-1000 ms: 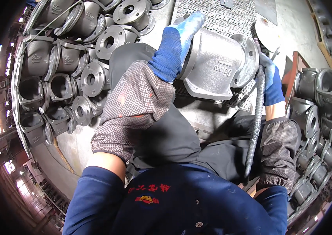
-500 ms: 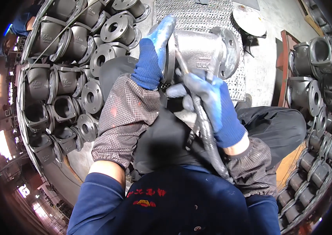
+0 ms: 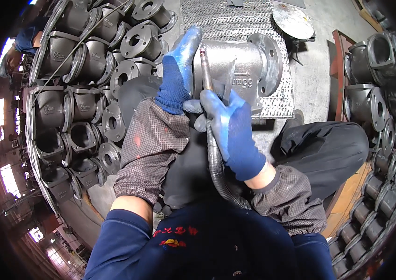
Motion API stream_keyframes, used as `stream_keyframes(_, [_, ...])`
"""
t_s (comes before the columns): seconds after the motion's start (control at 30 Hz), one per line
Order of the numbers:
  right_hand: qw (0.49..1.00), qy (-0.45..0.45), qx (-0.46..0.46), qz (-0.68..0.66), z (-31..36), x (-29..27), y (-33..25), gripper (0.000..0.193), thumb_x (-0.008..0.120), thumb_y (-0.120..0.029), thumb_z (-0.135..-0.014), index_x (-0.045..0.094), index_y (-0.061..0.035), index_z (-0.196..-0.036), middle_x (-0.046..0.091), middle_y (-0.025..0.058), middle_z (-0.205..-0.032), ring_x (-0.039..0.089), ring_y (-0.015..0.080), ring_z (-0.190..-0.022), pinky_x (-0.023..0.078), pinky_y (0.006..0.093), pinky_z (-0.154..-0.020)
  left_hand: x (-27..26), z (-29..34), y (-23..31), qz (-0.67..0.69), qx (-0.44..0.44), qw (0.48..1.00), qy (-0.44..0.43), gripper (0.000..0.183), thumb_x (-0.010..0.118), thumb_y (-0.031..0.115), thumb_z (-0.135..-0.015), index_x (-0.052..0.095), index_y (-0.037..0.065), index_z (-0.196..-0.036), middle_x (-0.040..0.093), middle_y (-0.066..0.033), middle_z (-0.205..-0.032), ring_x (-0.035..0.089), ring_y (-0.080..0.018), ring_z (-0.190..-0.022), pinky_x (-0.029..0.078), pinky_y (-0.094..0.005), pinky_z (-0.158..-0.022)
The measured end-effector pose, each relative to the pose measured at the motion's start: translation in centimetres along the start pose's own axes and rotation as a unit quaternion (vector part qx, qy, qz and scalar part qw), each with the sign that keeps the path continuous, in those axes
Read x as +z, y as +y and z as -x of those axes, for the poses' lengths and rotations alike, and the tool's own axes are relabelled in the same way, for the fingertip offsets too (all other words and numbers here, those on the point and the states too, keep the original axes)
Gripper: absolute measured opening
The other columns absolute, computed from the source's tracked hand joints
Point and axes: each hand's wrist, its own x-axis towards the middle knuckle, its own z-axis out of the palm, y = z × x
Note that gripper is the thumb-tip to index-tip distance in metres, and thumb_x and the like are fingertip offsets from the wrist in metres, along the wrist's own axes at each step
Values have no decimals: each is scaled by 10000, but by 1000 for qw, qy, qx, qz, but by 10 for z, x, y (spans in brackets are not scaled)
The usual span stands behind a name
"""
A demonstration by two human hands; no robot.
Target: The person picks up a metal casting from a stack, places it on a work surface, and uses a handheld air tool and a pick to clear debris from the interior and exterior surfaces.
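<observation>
A grey cast-iron valve body [image 3: 235, 53] with a round flange at each end lies on the metal mesh bench top. My left hand [image 3: 180, 63], in a blue coated glove, presses along its left flange; the fingers beneath are partly hidden. My right hand [image 3: 228, 121], gloved alike, is closed round a slim hand grinder [image 3: 206, 70], whose dark tip sits by that left flange. A black taped hose [image 3: 216, 170] runs from the grinder down toward my lap. A thin flat metal blade [image 3: 229, 84] also sticks out of my right hand, over the casting.
Stacked flanged castings [image 3: 51, 107] fill a rack on the left; more castings [image 3: 364, 109] stand on the right beside a rusty red frame [image 3: 340, 70]. A round white-topped stool [image 3: 293, 21] stands past the bench [image 3: 228, 16]. Another person's arm [image 3: 27, 39] shows at far left.
My right hand has moved left with the grinder and blade, and the grinder now points more nearly straight away from me. My left hand stays at the flange.
</observation>
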Motion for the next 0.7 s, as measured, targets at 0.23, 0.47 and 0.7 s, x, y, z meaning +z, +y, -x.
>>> stream_keyframes(0.23, [998, -15, 29, 54, -3, -12, -2, 236, 472, -170, -912, 538, 32, -1014, 665, 118, -781, 524, 102, -539, 422, 227, -512, 17, -6, 6, 275, -163, 943, 94, 396, 495, 247, -931, 516, -30, -1212, 563, -111, -1179, 531, -177, -1072, 426, -279, -924])
stream_keyframes(0.47, [994, -36, -18, 98, -10, -38, -3, 224, 520, -149, -893, 532, 46, -1001, 595, 84, -646, 495, 93, -473, 392, 224, -417, 11, -13, 11, 431, -302, 845, 94, 390, 468, 287, -938, 509, 15, -1215, 577, -103, -1130, 580, -176, -1012, 477, -307, -883])
stream_keyframes(0.7, [988, -78, 64, 117, 15, -75, -45, 305, 477, -165, -898, 523, 49, -1111, 657, 134, -807, 532, 90, -508, 439, 204, -471, -2, -23, -4, 380, -342, 856, 77, 459, 421, 382, -935, 480, 41, -1237, 575, -119, -1138, 578, -207, -1026, 490, -330, -857])
